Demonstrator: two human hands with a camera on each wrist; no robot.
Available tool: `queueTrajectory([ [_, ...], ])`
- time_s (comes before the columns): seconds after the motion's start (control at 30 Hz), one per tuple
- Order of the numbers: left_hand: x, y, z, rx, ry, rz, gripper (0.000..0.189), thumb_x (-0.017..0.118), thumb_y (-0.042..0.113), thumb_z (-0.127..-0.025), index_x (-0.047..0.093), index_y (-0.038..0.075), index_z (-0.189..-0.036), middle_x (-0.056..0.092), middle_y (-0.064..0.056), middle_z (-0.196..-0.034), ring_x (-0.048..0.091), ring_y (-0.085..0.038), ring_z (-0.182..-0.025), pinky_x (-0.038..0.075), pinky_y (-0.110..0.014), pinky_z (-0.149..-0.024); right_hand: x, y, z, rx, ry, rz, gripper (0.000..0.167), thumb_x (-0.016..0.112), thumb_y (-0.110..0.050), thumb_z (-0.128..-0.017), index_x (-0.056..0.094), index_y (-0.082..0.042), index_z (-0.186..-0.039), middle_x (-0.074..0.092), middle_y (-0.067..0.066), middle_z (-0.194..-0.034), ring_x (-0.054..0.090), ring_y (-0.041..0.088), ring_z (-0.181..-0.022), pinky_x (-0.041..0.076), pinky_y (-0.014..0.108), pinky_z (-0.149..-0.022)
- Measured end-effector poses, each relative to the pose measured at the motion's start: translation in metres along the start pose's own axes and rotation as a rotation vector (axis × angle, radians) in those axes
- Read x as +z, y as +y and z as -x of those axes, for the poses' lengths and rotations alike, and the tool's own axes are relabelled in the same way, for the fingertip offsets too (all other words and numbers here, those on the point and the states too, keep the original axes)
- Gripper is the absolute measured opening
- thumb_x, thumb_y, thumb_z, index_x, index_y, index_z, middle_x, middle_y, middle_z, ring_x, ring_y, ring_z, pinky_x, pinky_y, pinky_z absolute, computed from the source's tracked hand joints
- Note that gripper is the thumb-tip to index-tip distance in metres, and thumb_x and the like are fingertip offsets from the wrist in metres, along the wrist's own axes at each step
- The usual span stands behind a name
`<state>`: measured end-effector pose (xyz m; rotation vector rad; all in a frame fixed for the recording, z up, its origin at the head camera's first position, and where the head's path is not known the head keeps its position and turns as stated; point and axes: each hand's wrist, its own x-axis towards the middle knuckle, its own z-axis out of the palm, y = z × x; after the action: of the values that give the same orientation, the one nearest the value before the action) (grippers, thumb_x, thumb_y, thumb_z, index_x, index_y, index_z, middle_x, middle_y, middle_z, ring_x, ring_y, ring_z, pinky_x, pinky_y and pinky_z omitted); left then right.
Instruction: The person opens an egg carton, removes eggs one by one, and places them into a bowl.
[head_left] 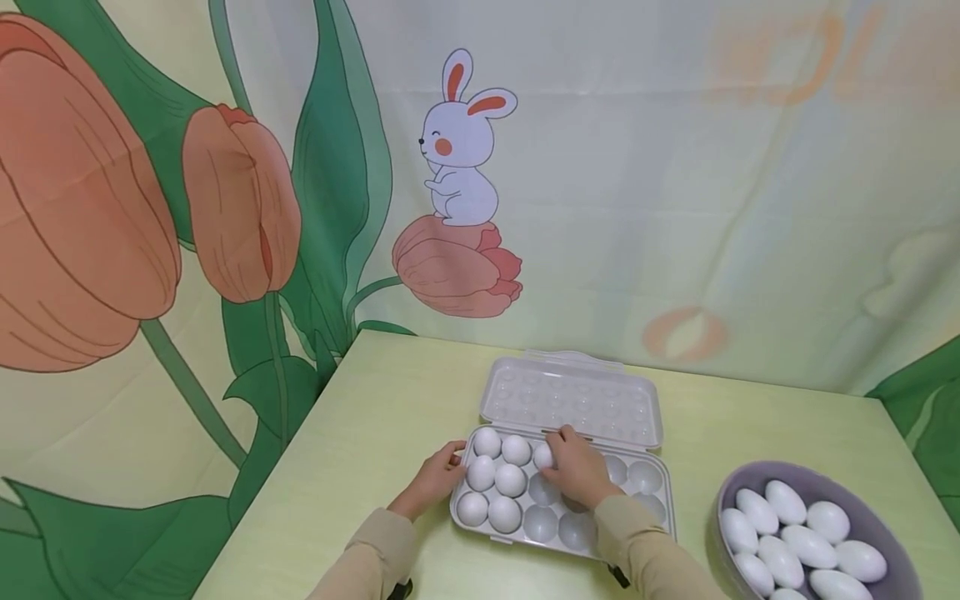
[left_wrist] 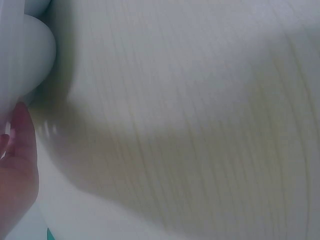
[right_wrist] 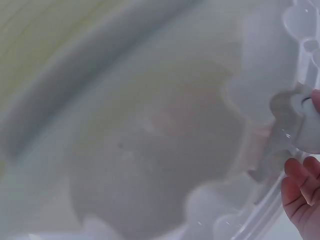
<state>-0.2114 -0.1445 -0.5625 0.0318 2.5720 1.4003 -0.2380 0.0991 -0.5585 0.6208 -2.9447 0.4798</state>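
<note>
A clear plastic egg box [head_left: 541, 524] lies on the table with its lid [head_left: 570, 400] folded back. White eggs fill the two left columns of cups. At the third cup of the back row, my right hand [head_left: 581, 471] holds an egg [head_left: 543, 456] by its fingertips. That egg [right_wrist: 309, 131] also shows at the right border of the right wrist view, near curled fingers [right_wrist: 297, 175]. My left hand [head_left: 438, 479] grips the box's left end. In the left wrist view its fingers [left_wrist: 22, 132] lie against the box wall, below an egg [left_wrist: 37, 55].
A purple-grey bowl [head_left: 866, 507] heaped with white eggs [head_left: 807, 547] stands at the right of the table [head_left: 375, 417]. Behind the table hangs a printed cloth [head_left: 600, 208] with tulips and a rabbit. Cups right of my right hand hold no eggs.
</note>
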Motion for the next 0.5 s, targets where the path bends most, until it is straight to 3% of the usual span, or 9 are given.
queueTrajectory([
  [0.2,0.001,0.000,-0.001,-0.004,-0.003,-0.004,0.041,0.049,0.007,-0.085,0.043,0.002,-0.125,0.050,-0.011,-0.091,0.050,-0.018,-0.081,0.044,-0.030,-0.069,-0.021,-0.004,-0.003,0.035,0.055,-0.087,0.039,0.067,-0.031,-0.066,0.056,-0.009,-0.096,0.051,0.003,-0.091,0.052,0.017,-0.073,0.044,0.031,-0.057],
  [0.5,0.001,-0.002,-0.001,0.016,0.000,0.002,0.041,0.048,0.006,-0.084,0.044,0.002,-0.125,0.051,-0.011,-0.090,0.050,-0.017,-0.079,0.044,-0.029,-0.067,-0.064,0.009,0.002,0.158,-0.030,-0.187,0.034,0.064,-0.024,-0.064,0.053,-0.011,-0.094,0.054,0.002,-0.085,0.050,0.016,-0.065,0.039,0.029,-0.056],
])
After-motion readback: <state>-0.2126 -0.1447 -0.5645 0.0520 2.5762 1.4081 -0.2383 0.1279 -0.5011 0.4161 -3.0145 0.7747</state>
